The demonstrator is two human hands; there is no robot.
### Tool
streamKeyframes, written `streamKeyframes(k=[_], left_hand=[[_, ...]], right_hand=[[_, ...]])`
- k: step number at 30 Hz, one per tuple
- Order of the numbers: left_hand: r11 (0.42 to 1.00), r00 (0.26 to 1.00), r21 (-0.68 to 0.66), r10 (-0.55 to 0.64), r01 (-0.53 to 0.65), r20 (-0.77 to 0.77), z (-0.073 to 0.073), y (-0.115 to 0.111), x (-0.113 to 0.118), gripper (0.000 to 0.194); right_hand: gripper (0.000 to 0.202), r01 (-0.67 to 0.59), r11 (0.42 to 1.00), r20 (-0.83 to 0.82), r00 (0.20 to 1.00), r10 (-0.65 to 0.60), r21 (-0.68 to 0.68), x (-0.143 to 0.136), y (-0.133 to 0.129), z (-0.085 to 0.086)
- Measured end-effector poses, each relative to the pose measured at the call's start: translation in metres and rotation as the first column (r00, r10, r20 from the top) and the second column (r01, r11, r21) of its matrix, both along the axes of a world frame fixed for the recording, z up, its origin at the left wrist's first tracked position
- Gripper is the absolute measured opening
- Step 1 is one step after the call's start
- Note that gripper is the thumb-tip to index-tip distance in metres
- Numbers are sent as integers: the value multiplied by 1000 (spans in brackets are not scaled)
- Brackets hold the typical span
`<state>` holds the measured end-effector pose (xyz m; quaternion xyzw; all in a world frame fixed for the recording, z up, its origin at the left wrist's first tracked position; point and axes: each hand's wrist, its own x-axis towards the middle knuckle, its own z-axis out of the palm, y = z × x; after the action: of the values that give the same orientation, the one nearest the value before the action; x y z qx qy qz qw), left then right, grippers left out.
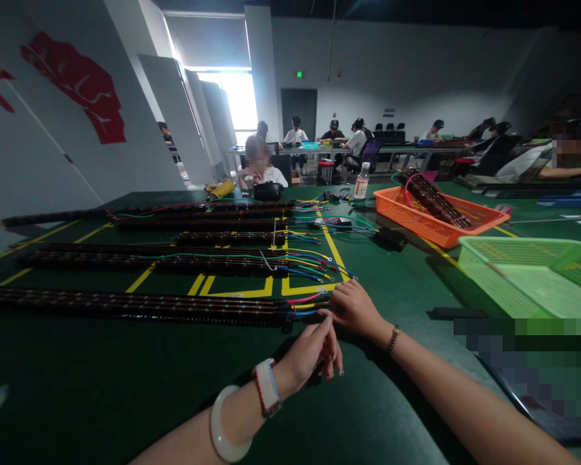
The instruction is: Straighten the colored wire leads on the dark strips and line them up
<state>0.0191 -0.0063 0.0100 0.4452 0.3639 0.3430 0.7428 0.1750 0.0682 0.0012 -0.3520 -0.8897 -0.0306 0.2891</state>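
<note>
The nearest dark cable bundle (174, 306) lies lengthwise on the green table, its red, yellow and blue wire ends pointing right. Beside the blue wire's tip is my left hand (314, 352), thumb and index finger pinched together; what they grip is too small to make out. My right hand (356, 305) is closed at the same wire ends, its fingers bent over them, with its hold partly hidden. Just beyond, another dark bundle (174, 259) has several colored wires with ring terminals, reaching close to my right hand.
More bundles (227, 237) lie farther back over yellow tape lines. On the right are an orange basket (416, 226) holding a bundle and a green basket (494, 274). A bottle (361, 181) stands at the far edge, near a seated person (271, 175).
</note>
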Motion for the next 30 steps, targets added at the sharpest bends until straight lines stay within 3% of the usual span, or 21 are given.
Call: streamKeyframes(k=[6,12,17,30], left_hand=[[999,999,23,-28,28,-24,-4,1,0,51],[997,998,41,-57,58,-39,-8,2,0,50],[997,996,46,-66,69,-59,-9,2,0,51],[989,993,124,-63,75,-95,-9,1,1,50]], right_hand=[[34,-36,995,-168,986,19,-98,-6,-4,1],[44,-35,992,-105,994,23,-121,-11,-1,-5],[39,16,994,-56,998,-22,-104,-16,-1,-5],[39,-15,992,-26,1000,11,-129,-22,-2,-4]])
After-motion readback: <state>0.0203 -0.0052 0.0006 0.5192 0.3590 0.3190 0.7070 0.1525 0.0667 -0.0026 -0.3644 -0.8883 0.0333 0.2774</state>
